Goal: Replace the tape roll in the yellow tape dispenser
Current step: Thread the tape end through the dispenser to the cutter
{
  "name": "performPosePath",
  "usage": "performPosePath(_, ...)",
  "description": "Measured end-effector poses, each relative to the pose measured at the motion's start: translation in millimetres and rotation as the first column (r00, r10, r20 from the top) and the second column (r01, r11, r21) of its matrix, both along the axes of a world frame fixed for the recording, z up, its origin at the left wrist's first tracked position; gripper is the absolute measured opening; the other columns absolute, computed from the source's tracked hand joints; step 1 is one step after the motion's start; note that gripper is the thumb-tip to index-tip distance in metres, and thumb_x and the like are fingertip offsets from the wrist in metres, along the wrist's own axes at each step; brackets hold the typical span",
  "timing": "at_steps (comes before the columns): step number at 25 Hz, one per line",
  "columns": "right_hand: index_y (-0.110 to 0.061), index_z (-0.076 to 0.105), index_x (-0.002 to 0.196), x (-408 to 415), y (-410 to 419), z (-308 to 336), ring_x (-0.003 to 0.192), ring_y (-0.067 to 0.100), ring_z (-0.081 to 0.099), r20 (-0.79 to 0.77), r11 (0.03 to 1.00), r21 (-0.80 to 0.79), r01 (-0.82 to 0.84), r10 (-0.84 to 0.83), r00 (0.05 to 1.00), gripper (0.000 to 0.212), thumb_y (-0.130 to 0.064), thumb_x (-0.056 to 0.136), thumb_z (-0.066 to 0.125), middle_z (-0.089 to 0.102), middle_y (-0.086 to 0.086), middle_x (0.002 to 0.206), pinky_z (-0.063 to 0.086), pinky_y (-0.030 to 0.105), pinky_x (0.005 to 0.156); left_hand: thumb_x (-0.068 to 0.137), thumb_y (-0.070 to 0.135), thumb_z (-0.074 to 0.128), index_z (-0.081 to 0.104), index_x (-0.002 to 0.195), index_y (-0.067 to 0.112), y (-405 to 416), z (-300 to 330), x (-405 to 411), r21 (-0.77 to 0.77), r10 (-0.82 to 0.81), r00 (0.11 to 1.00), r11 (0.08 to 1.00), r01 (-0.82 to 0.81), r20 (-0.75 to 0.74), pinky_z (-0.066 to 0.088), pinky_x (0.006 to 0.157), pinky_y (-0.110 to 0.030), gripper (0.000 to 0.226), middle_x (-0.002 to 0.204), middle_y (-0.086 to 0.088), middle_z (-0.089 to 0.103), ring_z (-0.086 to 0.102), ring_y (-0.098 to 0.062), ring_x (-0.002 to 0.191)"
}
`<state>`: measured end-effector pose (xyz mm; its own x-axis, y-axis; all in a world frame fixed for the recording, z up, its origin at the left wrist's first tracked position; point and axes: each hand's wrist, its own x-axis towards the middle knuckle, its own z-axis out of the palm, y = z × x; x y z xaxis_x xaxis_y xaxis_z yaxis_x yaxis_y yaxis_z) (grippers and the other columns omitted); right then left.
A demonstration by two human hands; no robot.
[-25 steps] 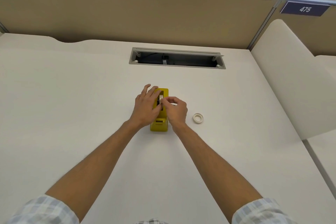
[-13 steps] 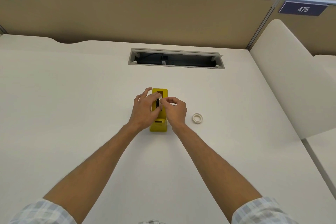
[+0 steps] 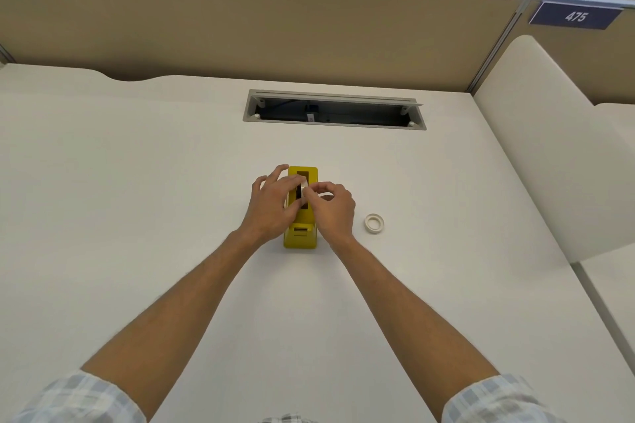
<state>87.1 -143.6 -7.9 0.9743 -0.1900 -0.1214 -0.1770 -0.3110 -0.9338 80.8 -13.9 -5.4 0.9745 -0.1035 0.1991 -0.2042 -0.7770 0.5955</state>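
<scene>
A yellow tape dispenser point(image 3: 299, 238) stands in the middle of the white desk point(image 3: 137, 182), its cutter end toward me. My left hand point(image 3: 271, 204) rests against its left side, fingers over the top. My right hand point(image 3: 331, 206) pinches a white tape roll point(image 3: 303, 189) on edge at the dispenser's open slot; both hands' fingertips meet there. Most of that roll is hidden by my fingers. A second white tape roll point(image 3: 374, 223) lies flat on the desk, just right of my right hand.
A rectangular cable opening point(image 3: 335, 110) is cut into the desk behind the dispenser. A tan partition point(image 3: 275, 27) runs along the back. A cream curved divider point(image 3: 536, 148) rises on the right side.
My left fingers have curled in closer over the dispenser's top, and the white roll has tilted slightly in the slot. The dispenser and the loose roll stay put.
</scene>
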Motion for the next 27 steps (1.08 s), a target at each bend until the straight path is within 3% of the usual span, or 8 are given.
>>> performPosePath(7,-0.029,0.071,0.108,-1,-14,10,0.088,0.004,0.060,0.234,0.922,-0.368,-0.124,0.220,0.947,0.025,-0.040,0.086,0.065,0.065,-0.013,0.105,0.046,0.022,0.069,0.096,0.033,0.049,0.047,0.138,0.022,2,1,2,0.054,-0.036,0.998,0.998,0.039,-0.051,0.012,0.117,-0.049,0.043,0.147,0.003,0.045,0.017,-0.016,0.146)
performPosePath(11,-0.024,0.074,0.105,6,-20,14,0.097,0.014,0.062,0.302,0.752,-0.639,-0.160,0.437,0.847,0.021,-0.032,0.092,0.060,0.070,-0.005,0.107,0.048,0.030,0.071,0.095,0.037,0.051,0.046,0.138,0.023,3,-1,3,0.067,-0.060,0.996,0.996,0.064,-0.060,0.012,0.116,-0.048,0.046,0.147,0.004,0.044,0.016,-0.016,0.146)
performPosePath(15,-0.018,0.074,0.081,16,-24,12,0.081,0.020,0.065,0.341,0.533,-0.844,-0.056,0.615,0.711,0.009,-0.022,0.088,0.069,0.072,-0.003,0.087,0.040,0.024,0.051,0.095,0.037,0.052,0.045,0.139,0.021,4,-2,5,0.063,-0.063,0.996,0.996,0.067,-0.066,0.013,0.116,-0.046,0.047,0.148,0.003,0.044,0.018,-0.016,0.146)
performPosePath(17,-0.018,0.073,0.078,22,-27,12,0.075,0.019,0.065,0.331,0.470,-0.882,-0.035,0.672,0.662,0.007,-0.021,0.084,0.074,0.071,-0.002,0.081,0.041,0.022,0.047,0.095,0.036,0.053,0.046,0.139,0.021,4,-2,7,0.075,-0.062,0.996,0.995,0.068,-0.069,0.013,0.116,-0.046,0.047,0.147,0.003,0.044,0.018,-0.016,0.146)
performPosePath(20,-0.015,0.075,0.084,28,-28,15,0.074,0.020,0.065,0.311,0.452,-0.889,-0.073,0.714,0.628,0.004,-0.018,0.083,0.076,0.073,0.000,0.082,0.048,0.024,0.050,0.095,0.034,0.054,0.045,0.139,0.021,4,0,7,0.088,-0.064,0.995,0.994,0.070,-0.073,0.012,0.115,-0.045,0.047,0.147,0.003,0.044,0.017,-0.016,0.146)
performPosePath(25,-0.012,0.075,0.099,35,-27,30,0.082,0.024,0.065,0.222,0.438,-0.878,-0.194,0.732,0.644,0.017,-0.021,0.094,0.062,0.074,0.006,0.091,0.046,0.029,0.060,0.094,0.031,0.057,0.046,0.139,0.022,5,1,7,0.079,-0.058,0.995,0.995,0.064,-0.075,0.012,0.115,-0.045,0.047,0.146,0.003,0.045,0.017,-0.016,0.145)
performPosePath(27,-0.012,0.074,0.103,36,-27,33,0.087,0.024,0.064,0.186,0.417,-0.879,-0.233,0.748,0.637,0.021,-0.023,0.097,0.058,0.073,0.007,0.096,0.053,0.033,0.065,0.093,0.032,0.057,0.047,0.138,0.022,4,1,7,0.074,-0.058,0.996,0.995,0.064,-0.072,0.012,0.115,-0.045,0.047,0.146,0.003,0.046,0.018,-0.016,0.145)
